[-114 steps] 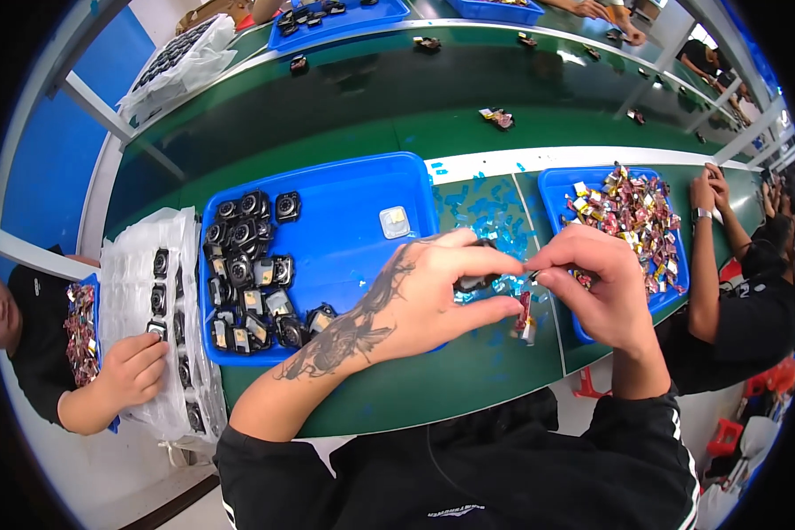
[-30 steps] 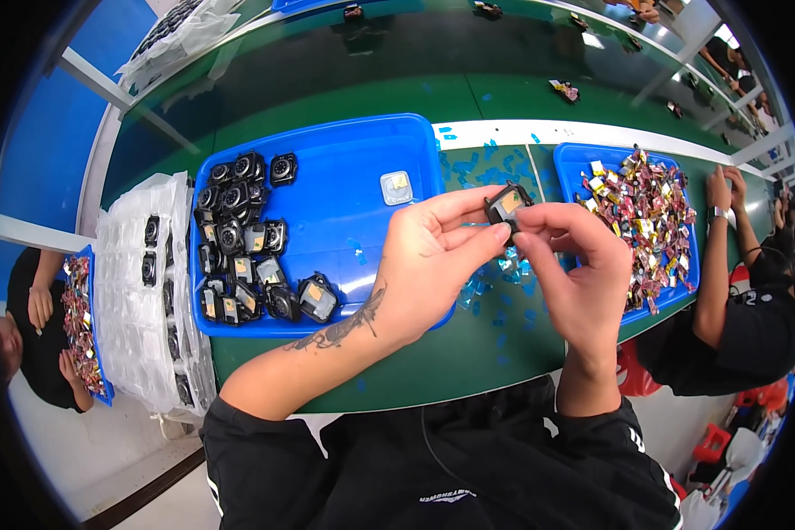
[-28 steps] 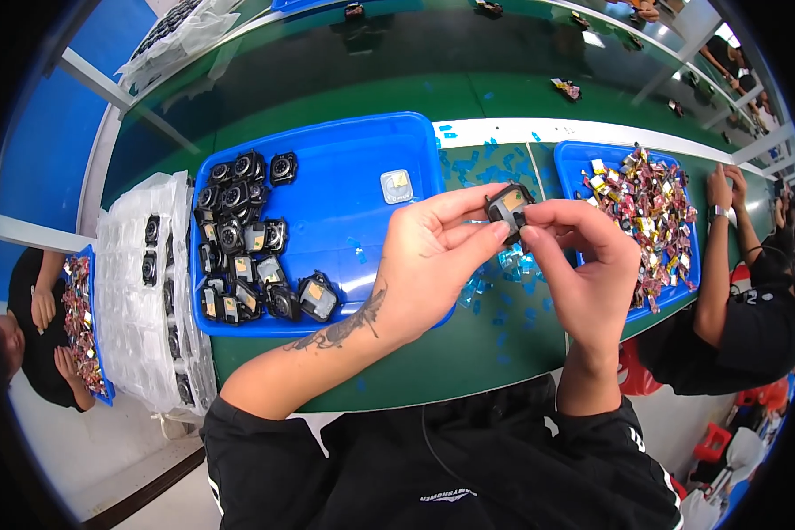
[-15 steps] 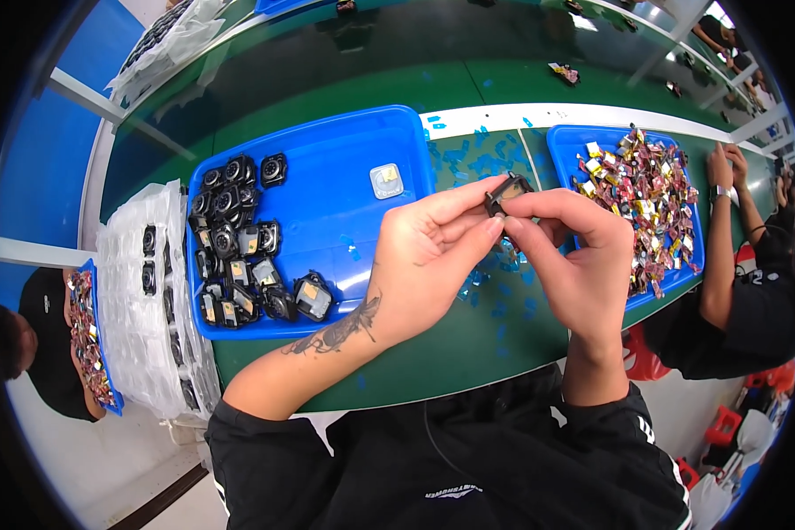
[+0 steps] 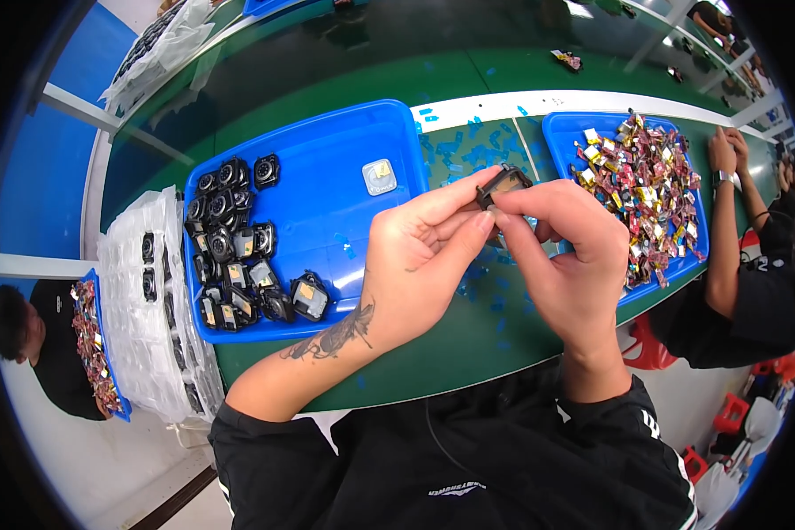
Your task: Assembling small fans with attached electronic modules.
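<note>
Over the green table, my left hand point(image 5: 420, 256) grips a black smartwatch case point(image 5: 505, 183) between thumb and fingers. My right hand point(image 5: 579, 261) pinches at the case's near edge, thumb and forefinger pressed together; any small part between them is hidden. The case is tilted, its hollow side partly showing. Beyond my left forearm lies a blue tray point(image 5: 327, 146), where several black watch cases point(image 5: 230, 208) are heaped at the left and a pale square cover point(image 5: 379, 177) lies alone at the right.
A second blue tray point(image 5: 554, 132) at the right is piled with small electronic parts point(image 5: 645, 190). Blue film bits point(image 5: 473, 146) litter the table. Stacked white plastic trays point(image 5: 128, 291) stand at the left. A co-worker's arms point(image 5: 724, 212) rest at the far right.
The watch case has turned in my fingers, so more of its hollow side shows. Both hands stay together on it, shifted slightly. The whole view has moved a little.
</note>
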